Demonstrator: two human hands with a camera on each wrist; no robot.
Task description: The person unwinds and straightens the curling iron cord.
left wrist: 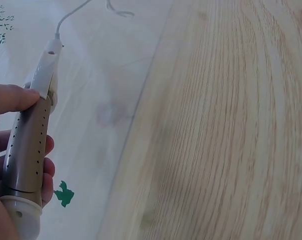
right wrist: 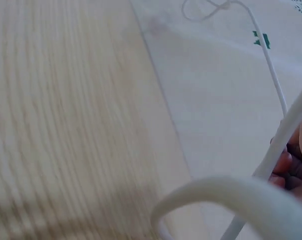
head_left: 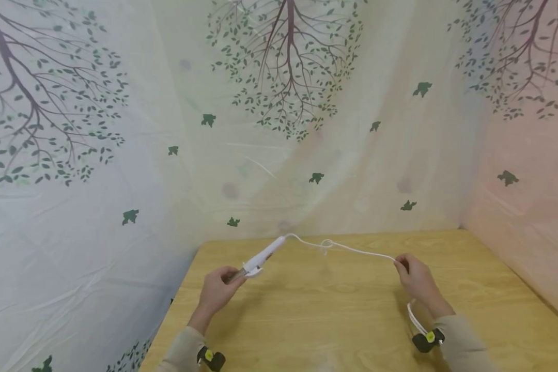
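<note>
My left hand (head_left: 216,292) grips a curling iron (head_left: 262,254) by its metal barrel, the white handle pointing up and away over the table. In the left wrist view, the thumb lies along the perforated barrel (left wrist: 28,145) near the white handle, and fingers wrap round behind; a white tip shows at the lower end. From the handle a thin white cord (head_left: 362,251) runs across to my right hand (head_left: 418,279), which pinches it between thumb and fingers. Midway the cord has a small loop. More cord (right wrist: 221,192) hangs in a large curve below the right hand, close to the wrist camera.
Below both hands is a wood-grain table (head_left: 330,320). A pale cloth (head_left: 269,196) printed with trees and green birds hangs behind it and along both sides. Small black devices (head_left: 211,358) are strapped at the wrists.
</note>
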